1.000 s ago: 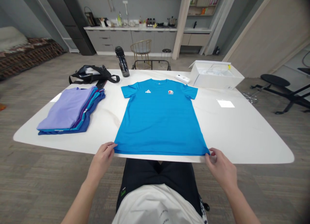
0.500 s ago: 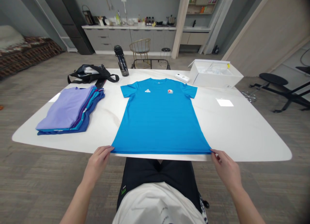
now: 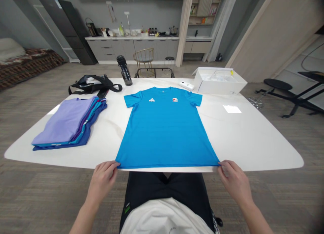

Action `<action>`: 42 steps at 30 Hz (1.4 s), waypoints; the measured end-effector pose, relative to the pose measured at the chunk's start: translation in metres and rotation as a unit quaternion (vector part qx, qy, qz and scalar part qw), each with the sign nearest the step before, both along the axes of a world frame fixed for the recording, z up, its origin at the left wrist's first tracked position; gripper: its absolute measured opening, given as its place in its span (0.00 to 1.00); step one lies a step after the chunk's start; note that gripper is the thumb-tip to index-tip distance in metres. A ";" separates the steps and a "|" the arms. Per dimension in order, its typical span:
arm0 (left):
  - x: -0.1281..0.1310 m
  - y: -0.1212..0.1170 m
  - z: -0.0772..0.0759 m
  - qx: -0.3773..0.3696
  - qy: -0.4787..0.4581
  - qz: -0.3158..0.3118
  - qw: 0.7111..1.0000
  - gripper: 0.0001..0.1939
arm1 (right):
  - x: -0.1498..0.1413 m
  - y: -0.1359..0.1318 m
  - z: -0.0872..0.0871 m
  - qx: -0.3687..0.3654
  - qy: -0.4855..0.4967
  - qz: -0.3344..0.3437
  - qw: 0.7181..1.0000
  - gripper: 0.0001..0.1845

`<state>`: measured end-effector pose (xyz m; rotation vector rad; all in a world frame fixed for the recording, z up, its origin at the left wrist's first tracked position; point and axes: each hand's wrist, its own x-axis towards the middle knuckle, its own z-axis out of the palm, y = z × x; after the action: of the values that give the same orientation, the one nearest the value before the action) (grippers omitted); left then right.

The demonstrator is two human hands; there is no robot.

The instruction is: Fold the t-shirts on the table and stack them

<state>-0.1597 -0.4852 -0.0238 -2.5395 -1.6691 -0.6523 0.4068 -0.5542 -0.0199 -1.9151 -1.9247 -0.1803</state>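
Observation:
A bright blue T-shirt [image 3: 165, 132] lies flat and front side up on the white table [image 3: 253, 143], collar pointing away from me. Its hem runs along the table's near edge. My left hand [image 3: 103, 178] pinches the left hem corner between thumb and fingers. At the opposite corner, my right hand [image 3: 234, 180] pinches the hem the same way. Small white and red prints show on the shirt's chest. To the left sits a stack of folded shirts [image 3: 67, 121], lilac on top with purple, teal and dark blue below.
A black bag [image 3: 95, 83] lies behind the stack, with a dark water bottle [image 3: 124, 70] upright beside it. At the back right are an open white box [image 3: 219, 85] and a small white device [image 3: 186, 85]. A metal-framed chair [image 3: 154, 72] stands beyond the table.
Both hands moved slightly outward with the hem corners, drawing the hem wider and straighter. The shirt's upper part stays in place on the table. The camera view has tilted up a little.

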 end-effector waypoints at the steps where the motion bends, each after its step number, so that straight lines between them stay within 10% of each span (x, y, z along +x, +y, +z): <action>1: 0.001 -0.001 0.002 0.000 0.001 -0.001 1.000 0.10 | 0.000 0.000 0.001 0.001 -0.001 0.007 1.000 0.10; 15: 0.118 0.028 0.010 -0.023 0.008 -0.049 0.998 0.21 | -0.072 0.051 0.008 -0.032 0.011 0.094 0.995 0.14; 25: 0.125 0.043 0.012 -0.048 0.051 -0.038 0.997 0.20 | -0.050 0.071 0.014 -0.043 -0.004 0.092 0.995 0.13; 33: 0.142 0.184 0.023 -0.028 0.042 -0.045 0.998 0.20 | -0.061 0.227 0.024 -0.055 0.019 0.097 0.994 0.13; 42: 0.132 0.377 0.010 -0.054 0.050 0.076 0.994 0.26 | -0.008 0.400 0.002 -0.089 0.089 -0.041 0.991 0.24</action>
<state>-0.0281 -0.1078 -0.0136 -2.4356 -1.8882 -0.4269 0.3986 -0.1546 -0.0175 -2.0497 -1.7973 0.1386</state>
